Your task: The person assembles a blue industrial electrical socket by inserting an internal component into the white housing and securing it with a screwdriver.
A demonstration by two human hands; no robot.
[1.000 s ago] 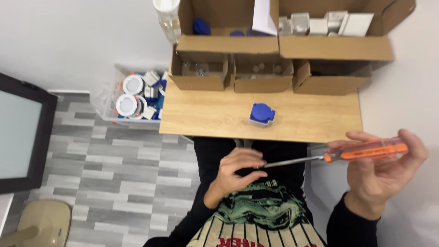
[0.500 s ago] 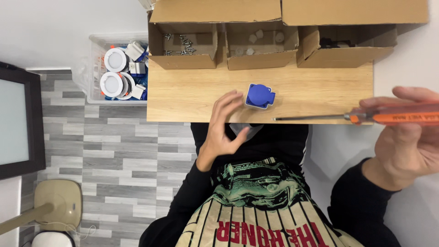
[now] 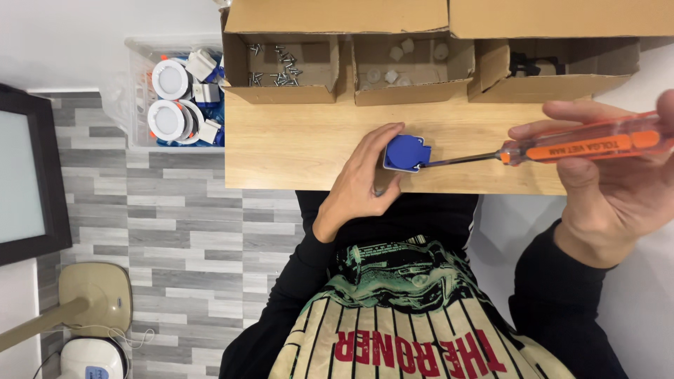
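The wooden bench (image 3: 295, 144) runs across the upper middle of the head view, its near edge just above the person's lap. Along its far edge stand three open cardboard boxes: the left box (image 3: 288, 88) holds loose metal screws (image 3: 277, 67), the middle box (image 3: 414, 88) holds small pale plastic pieces (image 3: 397, 63), and the right box (image 3: 554, 84) holds something dark that is too shadowed to make out. Off the bench's left end, on the grey plank floor (image 3: 161, 210), sits a clear plastic bin (image 3: 137, 98) with round white lamp fittings (image 3: 168, 98) and small blue and white parts.

The right hand (image 3: 618, 189) is raised beyond the bench's right end, fingers wrapped around the clear orange handle of a long screwdriver (image 3: 583, 144). The thin shaft reaches left over the bench, and its tip meets the right side of a small blue socket (image 3: 406, 151).

The left hand (image 3: 361, 186) comes up over the near edge of the bench, fingers curled around the left side of the blue socket, steadying it. The socket lies on the bench close to the near edge, about midway along, well apart from the boxes.
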